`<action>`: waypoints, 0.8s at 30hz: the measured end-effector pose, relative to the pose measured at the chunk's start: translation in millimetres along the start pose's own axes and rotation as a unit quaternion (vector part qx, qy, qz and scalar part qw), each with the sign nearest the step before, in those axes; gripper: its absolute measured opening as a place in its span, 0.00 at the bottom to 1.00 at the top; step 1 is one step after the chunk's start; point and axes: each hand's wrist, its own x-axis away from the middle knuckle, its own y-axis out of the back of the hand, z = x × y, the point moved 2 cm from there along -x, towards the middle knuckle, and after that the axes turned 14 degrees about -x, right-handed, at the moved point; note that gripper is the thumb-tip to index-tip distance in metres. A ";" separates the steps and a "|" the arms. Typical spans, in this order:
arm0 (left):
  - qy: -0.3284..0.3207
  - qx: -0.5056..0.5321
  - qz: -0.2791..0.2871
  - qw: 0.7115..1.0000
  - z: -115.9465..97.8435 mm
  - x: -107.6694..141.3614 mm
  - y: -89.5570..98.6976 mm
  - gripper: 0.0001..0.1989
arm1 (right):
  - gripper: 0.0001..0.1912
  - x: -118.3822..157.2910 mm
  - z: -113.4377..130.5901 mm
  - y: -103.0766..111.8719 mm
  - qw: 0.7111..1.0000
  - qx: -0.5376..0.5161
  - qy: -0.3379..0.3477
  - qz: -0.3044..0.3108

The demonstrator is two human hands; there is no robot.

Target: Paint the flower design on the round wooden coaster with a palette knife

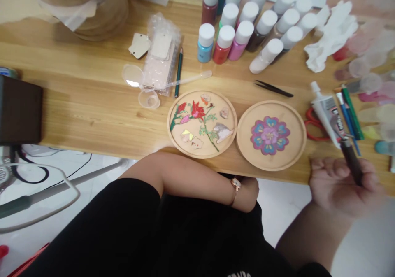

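My right hand (341, 184) grips a dark brown cylindrical pen or tube (352, 161), blurred, just below a white glue tube (325, 114) and a few coloured pens (348, 112). My left hand (247, 194) rests below the table edge against dark clothing, with a metal bangle (236, 184) on its wrist. Its fingers are hidden. Above it lie two round wooden trays: one painted with a red flower and loose chips (202, 124), the other with a blue-pink mandala (271, 135). Black tweezers (274, 88) lie above the mandala tray.
Several white-capped paint bottles (243, 30) stand on the wooden table (77, 116). Nearby are a plastic dropper (185, 79), a small clear cup (149, 99), a bagged set of wooden tags (160, 59), red scissors (314, 124), crumpled white tissue (331, 36) and a black box (20, 110).
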 end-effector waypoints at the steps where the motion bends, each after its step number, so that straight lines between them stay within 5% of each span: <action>1: 0.000 -0.002 -0.001 1.000 0.0 0.1 0.1 0.13 | 0.16 0.2 0.2 -0.3 1.000 0.000 0.000 -0.001; 10: -0.012 0.005 0.004 1.000 -4.4 -0.9 -3.8 0.05 | 0.16 -0.4 -2.2 -3.2 1.000 -0.001 0.003 0.007; 24: 0.034 -0.008 -0.018 0.999 -9.1 -5.7 -8.0 0.17 | 0.14 -1.6 -1.2 0.3 1.000 0.001 0.002 0.009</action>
